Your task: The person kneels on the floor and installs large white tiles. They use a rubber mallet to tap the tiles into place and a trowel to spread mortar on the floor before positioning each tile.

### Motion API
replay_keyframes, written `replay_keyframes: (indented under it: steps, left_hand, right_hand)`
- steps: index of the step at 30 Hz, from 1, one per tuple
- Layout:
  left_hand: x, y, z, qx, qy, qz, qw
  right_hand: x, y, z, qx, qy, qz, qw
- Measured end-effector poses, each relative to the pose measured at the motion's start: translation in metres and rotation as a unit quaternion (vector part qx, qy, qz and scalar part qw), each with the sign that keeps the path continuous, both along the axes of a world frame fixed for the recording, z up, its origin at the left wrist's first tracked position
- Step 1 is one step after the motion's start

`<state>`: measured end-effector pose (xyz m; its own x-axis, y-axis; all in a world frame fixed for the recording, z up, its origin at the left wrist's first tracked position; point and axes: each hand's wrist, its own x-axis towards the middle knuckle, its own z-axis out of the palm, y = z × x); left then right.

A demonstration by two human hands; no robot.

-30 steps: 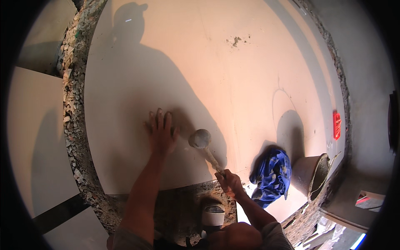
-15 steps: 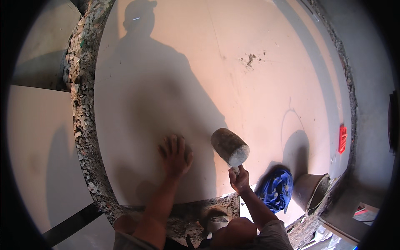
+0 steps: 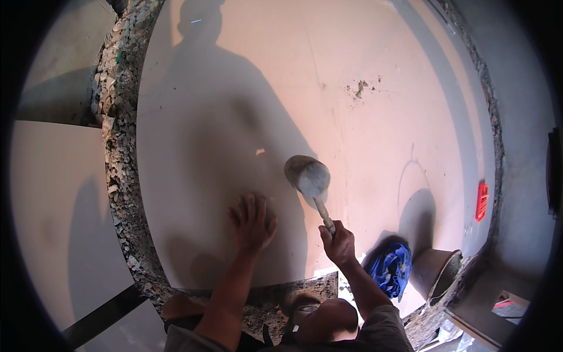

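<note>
A large pale tile (image 3: pixel 375 141) lies in front of me, with my shadow across its left part. My left hand (image 3: pixel 253 223) is spread with its palm down on the shaded part of the tile, near its close edge. In my right hand (image 3: pixel 339 243) is the handle of a rubber mallet (image 3: pixel 311 177), fingers wrapped round it. The mallet's grey, worn head is up and to the left of that hand, over the tile. Whether the head touches the tile, I cannot tell.
A strip of rubble (image 3: pixel 120 193) runs along the tile's left side, with another tile (image 3: pixel 58 193) beyond it. At the right are a blue bag (image 3: pixel 390 270), a bucket (image 3: pixel 431 273) and a red plastic tool (image 3: pixel 482 201). Dark crumbs (image 3: pixel 360 89) lie on the tile.
The mallet's head has swung farther away from me and slightly left, with the right hand shifting a little. My left hand stays spread on the tile.
</note>
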<state>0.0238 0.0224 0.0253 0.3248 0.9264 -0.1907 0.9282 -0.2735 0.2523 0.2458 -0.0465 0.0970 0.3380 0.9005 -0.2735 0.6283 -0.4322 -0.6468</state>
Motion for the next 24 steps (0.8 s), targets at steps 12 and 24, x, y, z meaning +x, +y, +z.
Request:
replay_keyframes:
  steps: [12, 24]
  left_hand:
    - [0.000, -0.004, -0.003, 0.061, -0.011, -0.005, 0.998]
    - [-0.005, -0.006, -0.008, 0.066, -0.087, 0.040, 0.993]
  right_hand:
    - [-0.014, -0.031, -0.006, -0.068, -0.060, -0.017, 0.996]
    - [-0.039, -0.072, -0.008, -0.023, 0.027, 0.011, 0.999]
